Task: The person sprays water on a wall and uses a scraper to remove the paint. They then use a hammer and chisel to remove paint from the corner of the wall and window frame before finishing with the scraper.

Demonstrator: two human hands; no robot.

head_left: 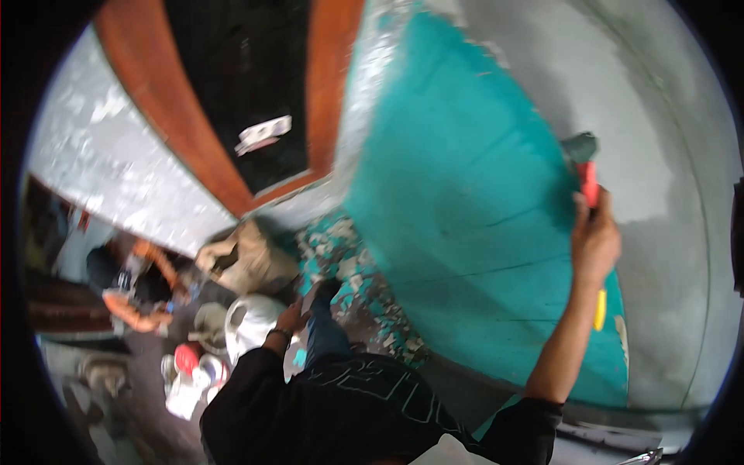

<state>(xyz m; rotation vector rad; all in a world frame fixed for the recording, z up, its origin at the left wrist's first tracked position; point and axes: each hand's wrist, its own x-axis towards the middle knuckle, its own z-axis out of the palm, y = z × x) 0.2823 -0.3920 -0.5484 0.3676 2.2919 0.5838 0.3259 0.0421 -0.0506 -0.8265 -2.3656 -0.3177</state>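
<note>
My right hand (595, 246) is closed around the red handle of a scraper (590, 184). The scraper's dark, broad blade is at the ragged edge where turquoise paint (465, 201) meets bare grey wall (659, 256). Low by my leg, my left hand (292, 318) is closed, with a dark band at its wrist; what it holds is something I cannot make out. Beyond my right forearm, a yellow strip (600, 310) shows against the wall.
Paint flakes (356, 271) litter the floor along the wall. A brown paper sack (246, 256) and a white bucket (252, 322) stand left of my leg. Further left, another person (132, 283) bends near several white containers (190, 384). A wood-framed dark pane (244, 85) is above.
</note>
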